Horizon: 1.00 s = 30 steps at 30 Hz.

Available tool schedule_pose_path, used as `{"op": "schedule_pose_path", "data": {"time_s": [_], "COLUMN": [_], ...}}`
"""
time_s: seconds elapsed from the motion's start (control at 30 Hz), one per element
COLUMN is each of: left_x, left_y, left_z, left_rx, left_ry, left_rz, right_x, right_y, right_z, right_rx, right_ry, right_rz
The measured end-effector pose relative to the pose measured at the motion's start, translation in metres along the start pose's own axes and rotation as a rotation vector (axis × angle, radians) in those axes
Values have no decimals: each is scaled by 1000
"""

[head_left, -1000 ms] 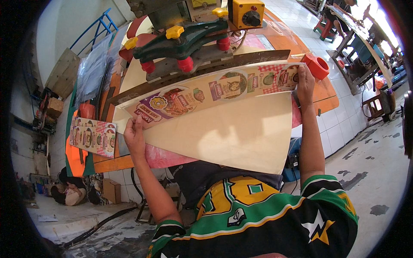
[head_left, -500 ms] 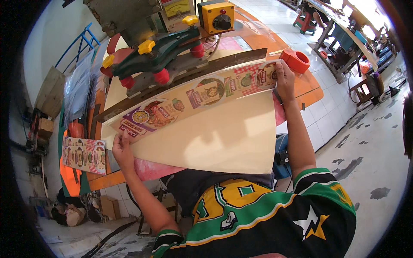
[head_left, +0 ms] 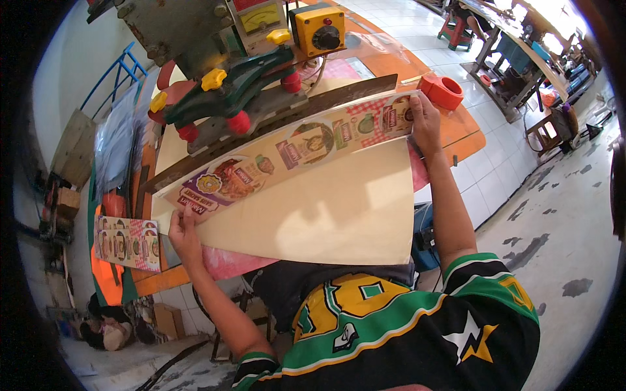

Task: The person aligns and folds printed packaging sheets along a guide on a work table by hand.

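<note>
A long printed strip [head_left: 261, 163] with food pictures stretches slantwise between my two hands, along the near side of a dark metal bar [head_left: 365, 91]. My left hand [head_left: 186, 236] pinches its left end, thumb on top. At the far right end my right hand [head_left: 426, 124] grips the strip, thumb over the print. Below the strip lies a wide cream sheet [head_left: 326, 215], curving at its near edge toward my lap. Behind the bar stands a machine's dark green clamp arm [head_left: 228, 85] with yellow knobs and red feet. The fingers under the strip are hidden.
A red tape ring [head_left: 441, 91] sits on the orange table [head_left: 466, 140] beyond my right hand. Several similar printed strips [head_left: 127, 242] are stacked at the left. A yellow control box [head_left: 317, 30] with a black dial stands behind. Pink material [head_left: 231, 260] shows under the sheet.
The whole view has shifted slightly, with the machine appearing a little farther left. Both hands keep their hold on the strip, which stays in nearly the same place along the bar.
</note>
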<state>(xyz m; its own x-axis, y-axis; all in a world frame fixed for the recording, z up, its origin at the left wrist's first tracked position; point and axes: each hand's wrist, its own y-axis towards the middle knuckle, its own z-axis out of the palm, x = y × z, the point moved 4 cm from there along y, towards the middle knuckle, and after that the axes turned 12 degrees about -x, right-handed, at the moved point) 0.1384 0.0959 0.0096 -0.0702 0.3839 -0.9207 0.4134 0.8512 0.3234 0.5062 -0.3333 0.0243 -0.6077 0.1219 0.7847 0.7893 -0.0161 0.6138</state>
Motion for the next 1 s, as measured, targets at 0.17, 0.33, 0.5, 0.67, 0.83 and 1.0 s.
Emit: {"op": "schedule_pose_path", "data": {"time_s": [0.17,0.33,0.5,0.67,0.83,1.0], "left_x": [2,-5,10,22,21,17], "left_y": [1,0,6,10,10,7], "left_z": [-4,-1,-17,-35,-42,-55], "left_rx": [16,-3,-80,-259,-417,-652], "left_ry": [29,24,4,-213,-425,-469], "left_rz": [-12,20,64,41,48,-31], "right_x": [5,7,-1,2,34,74], "right_y": [0,1,2,-5,5,20], "right_z": [2,2,-1,9,11,26], "right_rx": [13,-9,59,249,403,300], "right_ry": [13,5,23,179,558,696], "right_rz": [10,-24,12,180,369,374]}}
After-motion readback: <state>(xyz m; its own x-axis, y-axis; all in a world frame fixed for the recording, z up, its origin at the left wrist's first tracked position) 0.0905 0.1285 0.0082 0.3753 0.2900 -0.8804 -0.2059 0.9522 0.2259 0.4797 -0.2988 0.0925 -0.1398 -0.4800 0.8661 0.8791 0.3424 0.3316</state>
